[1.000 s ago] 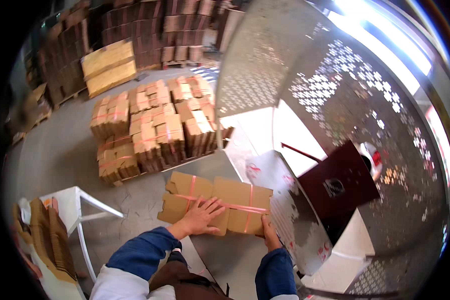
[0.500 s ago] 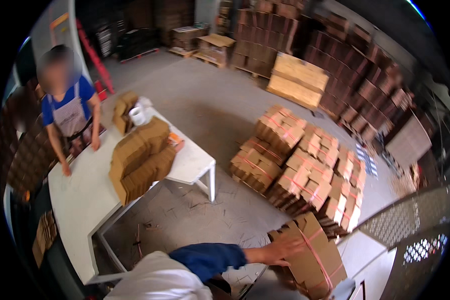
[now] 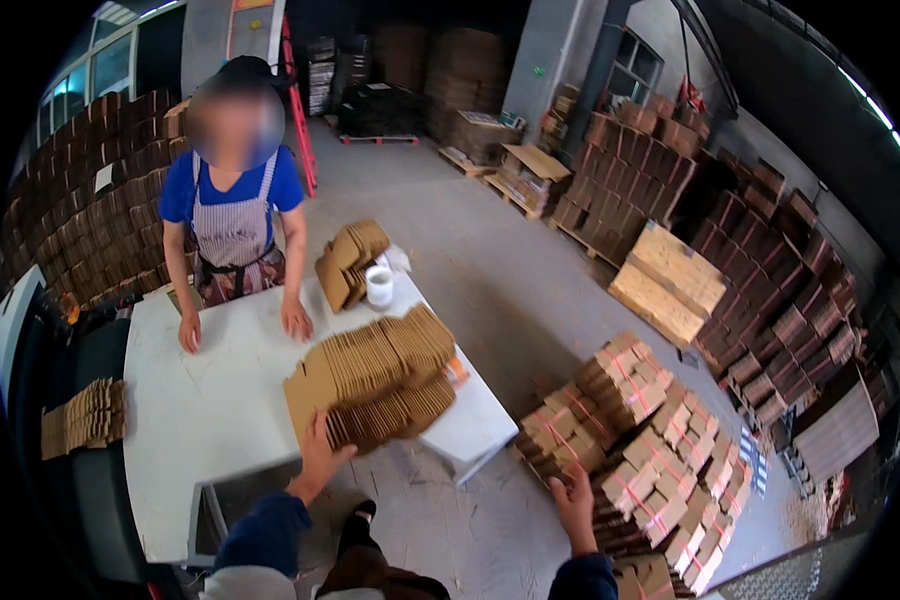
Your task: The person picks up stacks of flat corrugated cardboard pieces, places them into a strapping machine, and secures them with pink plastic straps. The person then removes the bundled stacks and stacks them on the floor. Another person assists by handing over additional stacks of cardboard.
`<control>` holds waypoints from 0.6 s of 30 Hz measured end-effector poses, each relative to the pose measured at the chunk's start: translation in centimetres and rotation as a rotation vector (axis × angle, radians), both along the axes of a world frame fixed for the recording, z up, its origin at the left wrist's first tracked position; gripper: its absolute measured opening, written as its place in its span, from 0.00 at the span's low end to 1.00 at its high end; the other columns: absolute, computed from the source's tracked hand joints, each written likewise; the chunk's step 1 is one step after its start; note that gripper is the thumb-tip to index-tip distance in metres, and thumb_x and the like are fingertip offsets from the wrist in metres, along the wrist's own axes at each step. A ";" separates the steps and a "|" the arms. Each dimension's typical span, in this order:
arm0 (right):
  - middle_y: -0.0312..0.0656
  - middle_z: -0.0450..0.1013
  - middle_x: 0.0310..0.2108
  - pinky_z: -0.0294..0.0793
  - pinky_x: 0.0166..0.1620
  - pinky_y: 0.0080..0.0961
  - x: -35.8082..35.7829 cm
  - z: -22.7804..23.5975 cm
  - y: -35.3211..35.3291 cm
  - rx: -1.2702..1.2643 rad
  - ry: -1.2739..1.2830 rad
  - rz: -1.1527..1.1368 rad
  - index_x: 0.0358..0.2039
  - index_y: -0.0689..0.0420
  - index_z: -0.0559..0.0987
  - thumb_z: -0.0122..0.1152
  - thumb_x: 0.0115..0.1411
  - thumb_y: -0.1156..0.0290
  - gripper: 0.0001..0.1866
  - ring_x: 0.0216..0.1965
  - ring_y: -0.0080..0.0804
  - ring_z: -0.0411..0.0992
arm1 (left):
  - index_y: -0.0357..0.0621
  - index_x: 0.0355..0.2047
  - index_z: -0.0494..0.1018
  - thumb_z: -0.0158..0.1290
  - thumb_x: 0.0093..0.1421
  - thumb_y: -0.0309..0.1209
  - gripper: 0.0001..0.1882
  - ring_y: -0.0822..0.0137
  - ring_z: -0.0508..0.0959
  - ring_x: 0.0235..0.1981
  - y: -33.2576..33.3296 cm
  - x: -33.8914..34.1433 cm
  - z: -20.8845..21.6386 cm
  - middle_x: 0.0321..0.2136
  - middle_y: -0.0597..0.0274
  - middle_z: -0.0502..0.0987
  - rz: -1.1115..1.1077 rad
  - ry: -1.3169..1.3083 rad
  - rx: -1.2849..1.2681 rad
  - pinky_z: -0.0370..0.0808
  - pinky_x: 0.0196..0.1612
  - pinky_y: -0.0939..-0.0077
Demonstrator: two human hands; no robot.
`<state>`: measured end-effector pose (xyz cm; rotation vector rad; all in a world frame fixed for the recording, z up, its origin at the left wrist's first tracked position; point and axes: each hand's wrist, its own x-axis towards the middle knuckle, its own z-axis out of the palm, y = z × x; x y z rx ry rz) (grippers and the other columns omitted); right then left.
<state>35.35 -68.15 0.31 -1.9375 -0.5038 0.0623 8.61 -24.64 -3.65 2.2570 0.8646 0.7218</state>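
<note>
My left hand (image 3: 320, 460) is open, its thumb apart from the fingers. It is at the near left edge of a stack of folded brown cardboard pieces (image 3: 370, 375) on the white table; I cannot tell whether it touches them. My right hand (image 3: 573, 507) is open too, fingers apart and holding nothing. It is held up in front of the cardboard bundles (image 3: 660, 450) tied with pink straps, which stand on the floor to the right.
Across the white table (image 3: 210, 440), a person in a blue shirt (image 3: 178, 200) rests both hands on the top. A smaller cardboard stack (image 3: 352, 262) and a white tape roll (image 3: 379, 286) sit farther back. Cardboard pieces (image 3: 85, 418) lie on a dark surface at left. A wooden crate (image 3: 667, 283) stands beyond.
My view has swung left toward the table. A hand of mine lay on a strapped cardboard bundle at lower right; now both hands are raised, apart from it.
</note>
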 end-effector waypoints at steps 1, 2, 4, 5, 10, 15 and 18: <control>0.53 0.70 0.50 0.71 0.53 0.33 1.3 0.0 6.0 -0.044 -0.034 0.099 0.57 0.65 0.67 0.67 0.57 0.64 0.32 0.51 0.41 0.72 | 0.37 0.65 0.50 0.71 0.41 0.38 0.56 0.39 0.57 0.63 1.3 -0.4 -0.7 0.62 0.36 0.56 0.047 0.032 -0.010 0.57 0.64 0.53; 0.55 0.70 0.50 0.71 0.53 0.35 2.6 0.7 11.9 -0.160 -0.089 0.163 0.58 0.65 0.67 0.66 0.57 0.61 0.33 0.51 0.44 0.72 | 0.37 0.65 0.49 0.71 0.40 0.39 0.57 0.38 0.57 0.63 2.4 -0.6 -0.9 0.62 0.35 0.56 0.061 0.020 -0.018 0.57 0.64 0.52; 0.57 0.70 0.51 0.70 0.54 0.37 5.9 -0.5 22.1 -0.215 -0.127 0.234 0.58 0.66 0.66 0.65 0.58 0.57 0.34 0.52 0.48 0.71 | 0.37 0.66 0.48 0.72 0.38 0.41 0.60 0.37 0.56 0.63 4.8 -0.7 -0.7 0.62 0.33 0.53 0.088 0.007 -0.014 0.57 0.64 0.50; 0.58 0.69 0.52 0.70 0.54 0.37 8.9 -2.7 25.8 -0.177 -0.108 0.225 0.58 0.66 0.66 0.64 0.58 0.55 0.35 0.52 0.49 0.71 | 0.38 0.66 0.48 0.72 0.38 0.42 0.61 0.36 0.55 0.63 5.4 -0.2 -1.0 0.63 0.33 0.52 0.081 0.005 -0.024 0.56 0.64 0.49; 0.55 0.75 0.45 0.72 0.51 0.36 18.2 -6.4 39.4 -0.262 0.085 0.111 0.56 0.62 0.69 0.56 0.61 0.48 0.33 0.49 0.49 0.73 | 0.38 0.66 0.46 0.71 0.37 0.49 0.63 0.36 0.49 0.66 8.8 1.3 -1.7 0.65 0.33 0.47 0.087 0.043 -0.124 0.52 0.64 0.44; 0.53 0.77 0.36 0.74 0.45 0.37 12.0 -1.5 44.4 -0.404 0.220 0.286 0.51 0.56 0.74 0.53 0.64 0.53 0.23 0.41 0.48 0.76 | 0.37 0.67 0.44 0.72 0.35 0.50 0.66 0.41 0.47 0.68 11.3 -0.6 -1.9 0.67 0.37 0.44 0.052 0.014 -0.316 0.50 0.66 0.50; 0.49 0.77 0.39 0.75 0.45 0.34 5.7 2.5 43.7 -0.424 0.127 0.439 0.50 0.58 0.75 0.52 0.66 0.54 0.21 0.41 0.44 0.77 | 0.37 0.66 0.47 0.72 0.37 0.52 0.64 0.43 0.52 0.67 11.9 -1.7 -2.3 0.65 0.37 0.49 0.004 -0.068 -0.375 0.55 0.65 0.50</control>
